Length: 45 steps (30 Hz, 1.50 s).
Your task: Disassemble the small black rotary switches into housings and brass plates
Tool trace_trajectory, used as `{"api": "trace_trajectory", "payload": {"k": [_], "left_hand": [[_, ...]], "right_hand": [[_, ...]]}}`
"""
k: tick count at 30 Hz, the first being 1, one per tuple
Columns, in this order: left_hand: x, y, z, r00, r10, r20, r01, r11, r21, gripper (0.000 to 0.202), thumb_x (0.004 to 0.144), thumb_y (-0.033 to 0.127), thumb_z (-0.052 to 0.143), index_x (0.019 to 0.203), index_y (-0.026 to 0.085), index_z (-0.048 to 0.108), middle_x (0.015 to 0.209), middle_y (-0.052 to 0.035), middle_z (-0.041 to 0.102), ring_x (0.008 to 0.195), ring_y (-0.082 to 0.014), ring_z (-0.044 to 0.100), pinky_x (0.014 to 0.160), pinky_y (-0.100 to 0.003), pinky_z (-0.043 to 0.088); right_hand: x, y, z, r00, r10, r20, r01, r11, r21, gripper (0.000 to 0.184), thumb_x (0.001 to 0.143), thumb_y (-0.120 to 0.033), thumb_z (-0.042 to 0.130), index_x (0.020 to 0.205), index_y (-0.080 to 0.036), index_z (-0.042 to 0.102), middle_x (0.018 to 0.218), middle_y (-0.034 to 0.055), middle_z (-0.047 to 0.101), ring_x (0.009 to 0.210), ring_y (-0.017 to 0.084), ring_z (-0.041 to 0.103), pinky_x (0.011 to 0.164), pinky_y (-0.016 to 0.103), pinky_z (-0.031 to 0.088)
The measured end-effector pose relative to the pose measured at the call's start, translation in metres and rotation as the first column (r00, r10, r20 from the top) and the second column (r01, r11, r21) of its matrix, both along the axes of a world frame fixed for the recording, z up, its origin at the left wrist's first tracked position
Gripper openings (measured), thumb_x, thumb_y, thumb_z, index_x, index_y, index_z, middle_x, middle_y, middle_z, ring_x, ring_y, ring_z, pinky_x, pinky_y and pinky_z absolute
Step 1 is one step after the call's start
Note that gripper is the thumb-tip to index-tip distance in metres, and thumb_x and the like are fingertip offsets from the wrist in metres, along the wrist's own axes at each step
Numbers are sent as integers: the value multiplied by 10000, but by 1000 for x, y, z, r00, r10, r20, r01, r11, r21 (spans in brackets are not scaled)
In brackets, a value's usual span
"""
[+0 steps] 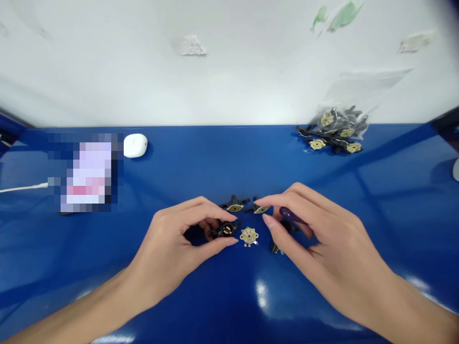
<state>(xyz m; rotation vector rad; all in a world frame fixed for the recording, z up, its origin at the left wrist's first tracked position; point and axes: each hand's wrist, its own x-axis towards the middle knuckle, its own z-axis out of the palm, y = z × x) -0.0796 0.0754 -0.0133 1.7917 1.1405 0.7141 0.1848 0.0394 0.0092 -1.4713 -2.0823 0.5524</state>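
My left hand (179, 241) pinches a small black part with a brass centre (225, 230) between thumb and forefinger, just above the blue table (215, 162). My right hand (315, 239) curls around a dark purple-handled tool (291, 216), with its forefinger and thumb stretched toward the parts. A round brass disc (249, 236) lies loose between the two hands. Two more black-and-brass parts (235, 206) (260, 209) lie just beyond the fingertips. Another dark piece (275, 248) sits under my right thumb.
A clear plastic bag (337, 129) with several of the same black-and-brass parts lies at the back right against the white wall. A white rounded case (135, 145) sits at the back left beside a blurred-out object (88, 174) with a white cable.
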Motion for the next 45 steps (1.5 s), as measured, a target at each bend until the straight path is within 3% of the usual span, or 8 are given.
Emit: {"api": "trace_trajectory", "payload": {"k": [4, 10, 18, 22, 26, 31, 38, 45], "left_hand": [[0, -1, 0, 999, 11, 37, -10, 1000, -26, 235, 930, 280, 991, 1134, 351, 898, 1004, 61, 874, 817, -137, 824, 779, -225, 637], [3, -6, 5, 986, -14, 168, 31, 995, -97, 247, 910, 212, 1005, 1108, 321, 904, 996, 55, 904, 872, -155, 863, 855, -217, 685], [7, -7, 13, 984, -76, 164, 85, 995, -49, 234, 829, 189, 1064, 985, 286, 919, 909, 51, 869, 744, -118, 784, 725, -186, 630], [5, -7, 15, 979, -110, 175, 117, 993, -31, 296, 794, 163, 1085, 1009, 292, 929, 923, 64, 895, 771, -108, 793, 761, -163, 624], [6, -9, 13, 969, -66, 238, 90, 992, -89, 428, 752, 149, 1106, 1098, 323, 923, 933, 87, 920, 800, -114, 817, 809, -161, 646], [8, -10, 8, 950, -66, 306, 127, 975, -183, 400, 788, 154, 1087, 1118, 310, 924, 940, 56, 925, 816, -145, 848, 813, -196, 678], [7, -10, 10, 941, -62, 332, 140, 966, -216, 486, 768, 115, 1085, 1159, 354, 924, 950, 52, 923, 844, -173, 866, 830, -232, 710], [7, -10, 10, 940, -66, 335, 151, 961, -232, 461, 762, 120, 1088, 1141, 328, 926, 949, 25, 929, 827, -201, 882, 809, -263, 732]], "right_hand": [[1, -1, 1, 999, 24, -32, -23, 999, 27, 175, 1156, -207, 620, 1233, -262, 767, 1045, 1, 696, 639, 99, 619, 570, 309, 501], [-2, -5, -4, 982, 180, -57, -178, 983, 40, 167, 1175, -221, 623, 1242, -280, 765, 1086, -2, 730, 736, 105, 700, 600, 298, 504], [-10, -12, -13, 979, 200, -34, -196, 975, 105, 146, 1187, -279, 638, 1209, -288, 782, 1084, -18, 764, 759, 97, 738, 562, 279, 494], [-12, -11, -11, 973, 217, -80, -205, 969, 141, 182, 1185, -248, 628, 1225, -275, 804, 1053, 0, 770, 741, 92, 742, 519, 246, 478], [-11, -9, -8, 969, 233, -83, -218, 964, 154, 196, 1163, -205, 640, 1192, -282, 818, 1036, -7, 769, 667, 82, 703, 490, 248, 458], [-7, -9, -8, 953, 267, -143, -265, 964, 32, 163, 1174, -219, 636, 1245, -279, 771, 1126, -4, 759, 803, 94, 762, 622, 233, 551], [-4, -9, -8, 946, 289, -147, -297, 954, -34, 114, 1171, -240, 660, 1218, -300, 744, 1147, -12, 709, 824, 111, 699, 661, 285, 519], [-2, -5, 2, 925, 228, -304, -297, 933, -204, 118, 1151, -217, 705, 1138, -320, 763, 1109, -29, 672, 872, 93, 672, 742, 242, 531]]}}
